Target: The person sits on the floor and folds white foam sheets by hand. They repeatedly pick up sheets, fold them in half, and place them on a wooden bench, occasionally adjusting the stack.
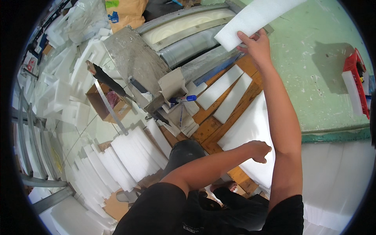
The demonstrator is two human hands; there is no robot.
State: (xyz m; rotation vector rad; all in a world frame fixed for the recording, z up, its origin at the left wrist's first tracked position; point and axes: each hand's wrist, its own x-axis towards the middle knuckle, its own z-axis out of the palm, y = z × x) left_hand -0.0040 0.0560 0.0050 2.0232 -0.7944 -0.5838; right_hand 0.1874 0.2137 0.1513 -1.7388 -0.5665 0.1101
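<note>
We see the right hand raised toward one o'clock, its fingers and thumb pinched closed on the lower edge of a long white foam strip, which slants up and away from the hand toward the upper rim of the view. The left hand sits lower, near five o'clock of the centre, curled into a loose fist with the fingers folded in; it holds nothing that we can make out and hovers just above a large white foam sheet lying on the wooden table. Between the two hands, two more cut foam strips lie side by side on the planks, aligned with each other. At eleven o'clock from them stands a grey metal cutting machine with a wide foam roll behind it, and a blue-capped marker rests just beside its base. Toward eight o'clock, a stack of white foam pieces leans in rows on the floor, near an open cardboard box. At three o'clock, a red tool lies on the green surface.
</note>
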